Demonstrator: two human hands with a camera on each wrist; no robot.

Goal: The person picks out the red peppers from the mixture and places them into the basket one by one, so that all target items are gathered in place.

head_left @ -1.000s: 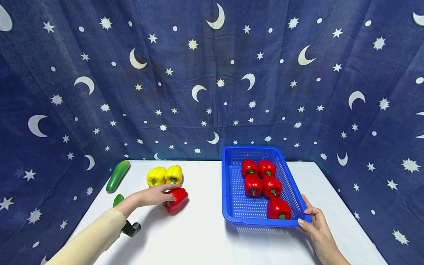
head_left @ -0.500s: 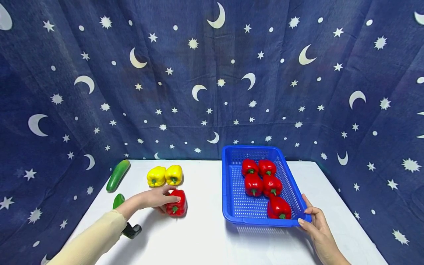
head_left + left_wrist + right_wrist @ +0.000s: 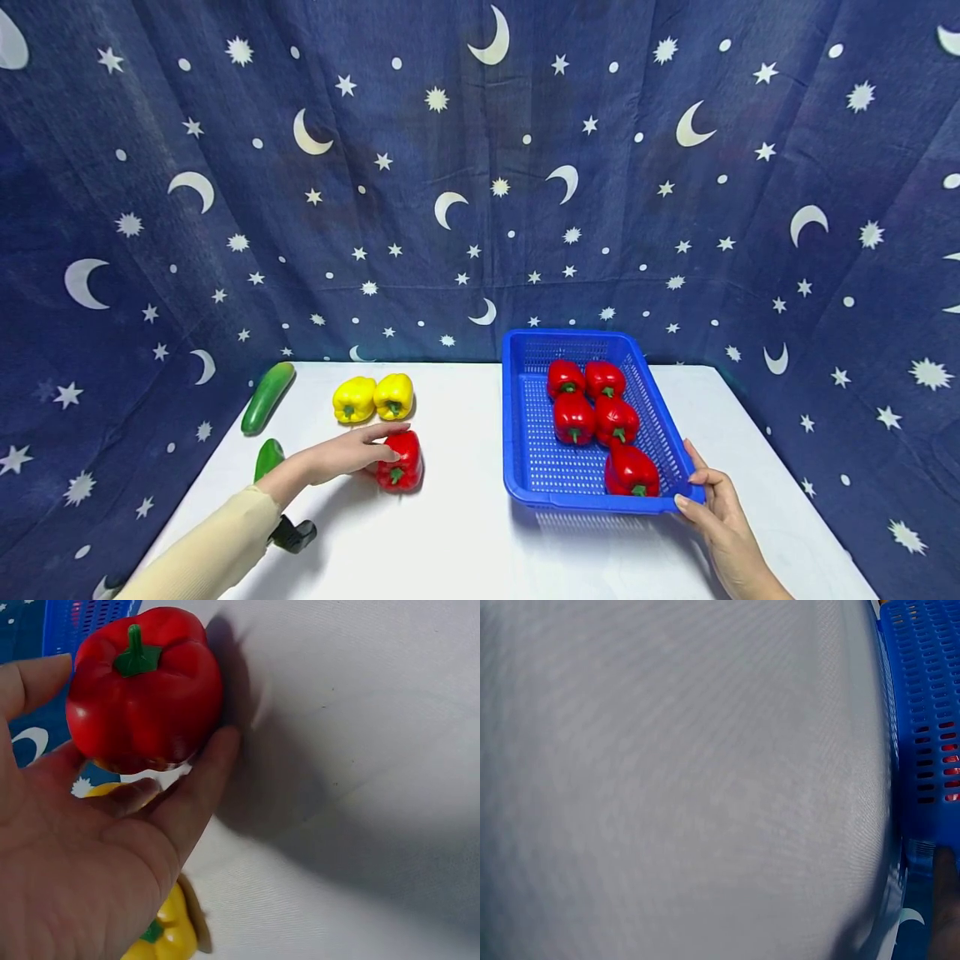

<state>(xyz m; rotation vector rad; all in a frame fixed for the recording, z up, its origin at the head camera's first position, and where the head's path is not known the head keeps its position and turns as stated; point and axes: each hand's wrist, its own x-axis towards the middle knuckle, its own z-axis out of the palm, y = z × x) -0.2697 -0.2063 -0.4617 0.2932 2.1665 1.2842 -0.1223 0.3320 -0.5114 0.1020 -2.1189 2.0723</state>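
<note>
My left hand (image 3: 347, 457) reaches in from the left and holds a glossy red bell pepper (image 3: 401, 461) on the white table. Its thumb and fingers lie around the pepper; the green stem (image 3: 136, 656) faces the left wrist camera. On the right, my right hand (image 3: 722, 521) grips the near right corner of a blue perforated basket (image 3: 517, 417), thumb on the rim. Several red bell peppers (image 3: 573, 418) lie inside the basket. A shadow shows under its near end. In the right wrist view only one dark finger (image 3: 945, 900) of that hand appears against the basket.
Two yellow bell peppers (image 3: 354, 400) sit just behind the left hand. A green cucumber (image 3: 267, 398) lies at the far left, and another green vegetable (image 3: 268, 458) is partly hidden by the left arm. A blue curtain with moons and stars (image 3: 480, 167) surrounds the table.
The red pepper under the left hand has turned so its stem faces the near side. Since then, the left wrist and thumb have shifted slightly back to the left. The right hand stays put.
</note>
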